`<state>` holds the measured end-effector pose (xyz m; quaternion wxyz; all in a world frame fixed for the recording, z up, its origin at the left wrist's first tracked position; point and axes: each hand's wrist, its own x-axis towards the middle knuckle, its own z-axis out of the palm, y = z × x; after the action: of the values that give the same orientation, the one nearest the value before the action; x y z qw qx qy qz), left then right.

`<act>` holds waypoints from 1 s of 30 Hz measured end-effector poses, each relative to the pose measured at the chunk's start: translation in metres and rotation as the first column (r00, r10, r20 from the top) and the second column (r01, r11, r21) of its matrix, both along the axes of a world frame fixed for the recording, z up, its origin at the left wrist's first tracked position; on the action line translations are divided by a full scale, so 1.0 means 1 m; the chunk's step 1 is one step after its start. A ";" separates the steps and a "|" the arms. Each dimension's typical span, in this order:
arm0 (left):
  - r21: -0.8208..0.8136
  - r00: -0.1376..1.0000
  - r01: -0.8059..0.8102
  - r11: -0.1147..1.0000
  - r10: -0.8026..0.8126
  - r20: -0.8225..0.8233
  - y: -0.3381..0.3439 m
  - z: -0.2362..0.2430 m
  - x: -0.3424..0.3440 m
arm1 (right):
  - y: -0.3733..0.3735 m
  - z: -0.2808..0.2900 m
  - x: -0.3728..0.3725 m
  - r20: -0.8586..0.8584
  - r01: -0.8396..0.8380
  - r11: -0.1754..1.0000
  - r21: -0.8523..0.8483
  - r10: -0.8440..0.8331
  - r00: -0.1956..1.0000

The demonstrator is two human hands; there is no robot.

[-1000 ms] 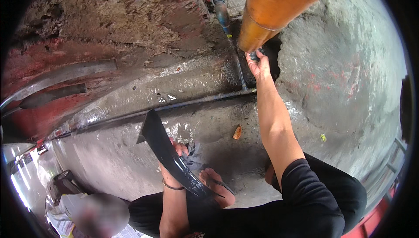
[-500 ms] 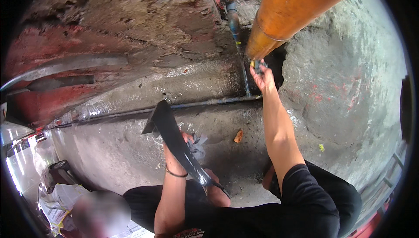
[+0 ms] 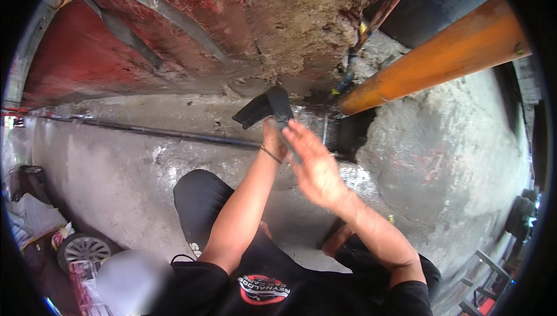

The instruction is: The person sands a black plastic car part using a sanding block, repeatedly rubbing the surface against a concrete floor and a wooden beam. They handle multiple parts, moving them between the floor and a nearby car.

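My left hand [image 3: 271,136] grips a curved black plastic trim piece [image 3: 281,104], its fingers closed on the part and largely hidden behind it. The piece is held up in front of me, its broad bent end uppermost. My right hand [image 3: 319,174], motion-blurred, lies over the narrower lower end, fingers extended close together; whether they press on the piece or enclose anything beneath, I cannot tell. Right of both: an orange pipe [image 3: 435,58], slanting down beside a dark hole [image 3: 352,136]. Left: a thin dark pipe [image 3: 191,137] along the wet concrete [image 3: 116,165].
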<state>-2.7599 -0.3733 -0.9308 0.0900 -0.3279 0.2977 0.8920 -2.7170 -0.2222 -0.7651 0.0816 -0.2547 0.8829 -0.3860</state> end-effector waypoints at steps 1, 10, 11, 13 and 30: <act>0.157 0.996 0.079 0.984 -0.085 0.030 -0.001 -0.011 0.000 | 0.002 0.010 0.016 -0.023 -0.091 0.982 0.164 0.096 0.995; 0.263 0.968 0.173 0.949 -0.115 -0.223 0.089 0.068 -0.002 | 0.025 0.023 -0.029 -0.028 0.120 0.965 0.235 -0.117 0.993; 0.308 0.969 0.186 0.933 -0.122 -0.216 0.074 0.039 -0.004 | 0.016 0.032 0.004 -0.024 0.053 0.972 0.231 -0.048 0.999; 0.404 0.949 0.250 0.880 -0.140 -0.281 0.044 -0.018 -0.009 | -0.002 0.044 0.057 0.003 -0.026 0.972 0.232 0.026 1.000; 0.421 0.926 0.012 0.907 0.149 -0.347 0.067 0.051 0.019 | -0.002 0.011 -0.027 0.059 0.081 0.942 0.326 -0.105 0.993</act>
<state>-2.7406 -0.3058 -0.8800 0.0679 -0.1368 0.1006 0.9831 -2.7440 -0.2239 -0.7545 0.1370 -0.1812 0.9415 -0.2491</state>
